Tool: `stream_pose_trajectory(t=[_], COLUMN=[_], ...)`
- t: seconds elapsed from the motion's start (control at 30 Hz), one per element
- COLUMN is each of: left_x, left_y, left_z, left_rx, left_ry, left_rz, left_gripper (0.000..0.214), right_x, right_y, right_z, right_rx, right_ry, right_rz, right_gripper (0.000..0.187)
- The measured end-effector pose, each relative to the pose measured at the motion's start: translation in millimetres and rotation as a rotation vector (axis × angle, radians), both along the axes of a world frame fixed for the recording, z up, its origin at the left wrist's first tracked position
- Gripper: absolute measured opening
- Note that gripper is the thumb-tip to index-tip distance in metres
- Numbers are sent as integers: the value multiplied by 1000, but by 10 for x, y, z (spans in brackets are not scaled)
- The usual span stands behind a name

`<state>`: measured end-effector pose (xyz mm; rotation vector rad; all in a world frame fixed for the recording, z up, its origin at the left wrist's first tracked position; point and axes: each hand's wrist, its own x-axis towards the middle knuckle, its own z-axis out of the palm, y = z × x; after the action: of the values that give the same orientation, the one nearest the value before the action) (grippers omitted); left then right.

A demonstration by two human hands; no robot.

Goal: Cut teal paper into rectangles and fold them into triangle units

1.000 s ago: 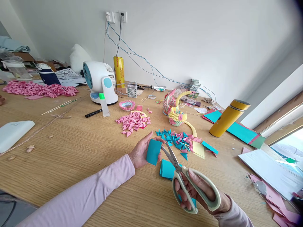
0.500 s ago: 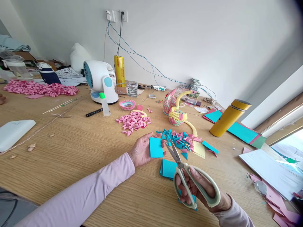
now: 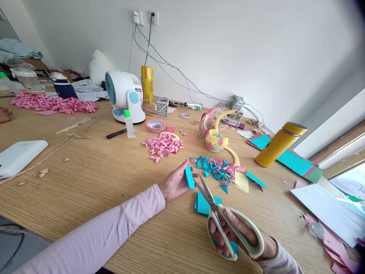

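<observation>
A narrow blue paper strip (image 3: pixel 189 177), which looks folded, is held between the thumb and fingers of my left hand (image 3: pixel 174 183). My right hand (image 3: pixel 265 243) grips a pair of scissors (image 3: pixel 213 205) by its pale handles. The blades are parted and point up toward the strip, with their tips close to it. Below the strip, a small stack of blue paper (image 3: pixel 202 204) lies on the table. More blue paper (image 3: pixel 234 249) shows partly behind the scissor handle. Folded blue and pink paper triangles (image 3: pixel 218 169) are heaped just beyond my hands.
Pink folded pieces (image 3: pixel 164 145) lie past my left hand, near a paper bowl (image 3: pixel 156 125) and paper-built figures (image 3: pixel 215 140). A fan (image 3: pixel 125 97), a glue bottle (image 3: pixel 130 125) and a yellow flask (image 3: pixel 281 144) stand around. Another person's hand (image 3: pixel 5 114) shows at far left.
The blue paper in my left hand was a wider, near-square piece and now appears as a narrow strip. The scissors stay parted and have shifted slightly. The view has moved a little.
</observation>
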<state>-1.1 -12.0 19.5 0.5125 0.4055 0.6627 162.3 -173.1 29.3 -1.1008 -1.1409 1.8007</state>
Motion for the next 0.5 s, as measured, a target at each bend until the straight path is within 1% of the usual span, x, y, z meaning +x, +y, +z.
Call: stream_pose_trajectory(t=[0.13,0.3,0.5], left_x=[-2,0,0], left_y=[-27,-75,-61], left_z=[24,69,32], left_rx=[52,146,245], left_ry=[36,95,110], left_rz=[30,63,61], left_gripper=[19,20,22], right_x=[-43,-54,-84], right_y=[9,35,38], right_z=[19,-27,-30], right_rx=[9,18,11], right_ry=[-18,-30,-47], right_rz=[29,52,59], right_gripper=[58,61,61])
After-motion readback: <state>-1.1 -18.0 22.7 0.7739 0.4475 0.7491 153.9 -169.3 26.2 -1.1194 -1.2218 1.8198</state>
